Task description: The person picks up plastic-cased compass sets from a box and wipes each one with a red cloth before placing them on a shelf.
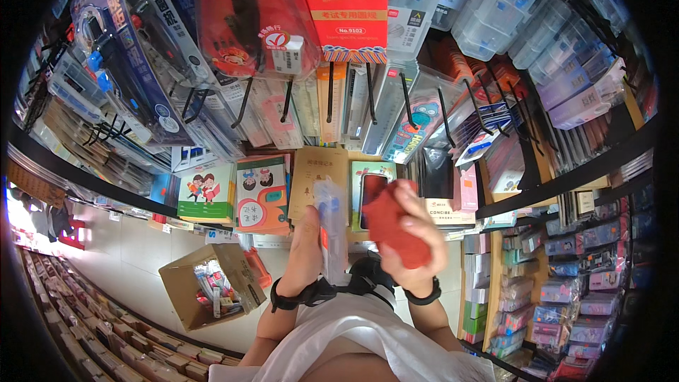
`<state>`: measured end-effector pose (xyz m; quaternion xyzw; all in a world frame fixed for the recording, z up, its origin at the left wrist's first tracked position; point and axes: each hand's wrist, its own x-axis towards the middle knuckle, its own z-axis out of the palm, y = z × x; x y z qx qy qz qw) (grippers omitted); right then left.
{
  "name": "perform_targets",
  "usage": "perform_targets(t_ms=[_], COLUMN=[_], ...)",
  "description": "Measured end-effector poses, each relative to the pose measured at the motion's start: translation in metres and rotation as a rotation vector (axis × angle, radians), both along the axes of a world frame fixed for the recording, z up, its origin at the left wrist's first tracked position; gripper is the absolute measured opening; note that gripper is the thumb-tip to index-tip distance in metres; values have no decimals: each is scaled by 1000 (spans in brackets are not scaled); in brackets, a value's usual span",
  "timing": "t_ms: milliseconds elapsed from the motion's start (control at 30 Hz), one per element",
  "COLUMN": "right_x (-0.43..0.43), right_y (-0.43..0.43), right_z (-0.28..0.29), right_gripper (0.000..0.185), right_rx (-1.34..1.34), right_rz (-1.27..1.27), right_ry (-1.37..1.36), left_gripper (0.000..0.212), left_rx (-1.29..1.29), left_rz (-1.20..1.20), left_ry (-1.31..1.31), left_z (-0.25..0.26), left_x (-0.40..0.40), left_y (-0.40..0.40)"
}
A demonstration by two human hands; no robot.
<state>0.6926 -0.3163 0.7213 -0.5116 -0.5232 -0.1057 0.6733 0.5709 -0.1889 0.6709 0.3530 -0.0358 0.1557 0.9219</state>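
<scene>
In my left hand (303,254) is a clear plastic case (331,223) with blue parts showing inside, held upright on its edge. My right hand (416,244) grips a folded red cloth (395,223), and its fingers look blurred. Case and cloth are apart, both in front of my waist. Behind the cloth, a smartphone (365,201) lies on a green booklet (379,167) on the shelf. A tan notebook (318,164) sits just beyond the case.
Above the booklets, packaged rulers (331,111) and compasses (159,42) hang from metal hooks (371,95). An open cardboard box (183,292) of packaged goods stands on the floor at left. Book rows (106,323) line the lower left; packaged goods (554,289) fill the right rack.
</scene>
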Motion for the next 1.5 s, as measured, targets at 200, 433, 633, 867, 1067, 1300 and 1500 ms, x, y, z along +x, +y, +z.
perform_targets(t_ms=[200, 433, 633, 867, 1067, 1300, 1500], right_x=[-21, -42, -40, -18, -9, -30, -40], right_y=[15, 3, -4, -22, 10, 9, -1], right_z=[-2, -11, -19, -36, 8, -9, -22], right_gripper=[47, 37, 37, 35, 34, 35, 38], right_rx=[-147, -269, -299, -61, 127, -161, -207], right_rz=[27, 227, 458, 695, 17, 179, 329], right_ry=[-112, -186, -161, 337, 81, -108, -189], left_gripper=[53, 50, 46, 58, 52, 53, 48], left_rx=[484, 65, 150, 63, 240, 139, 43], left_rz=[422, 372, 362, 286, 259, 276, 334], left_ry=[389, 379, 271, 426, 471, 296, 343], left_z=[15, 29, 32, 22, 11, 15, 23], left_x=[4, 0, 6, -1, -2, -4, 1], left_y=[-17, -2, 4, -1, -11, -12, -7])
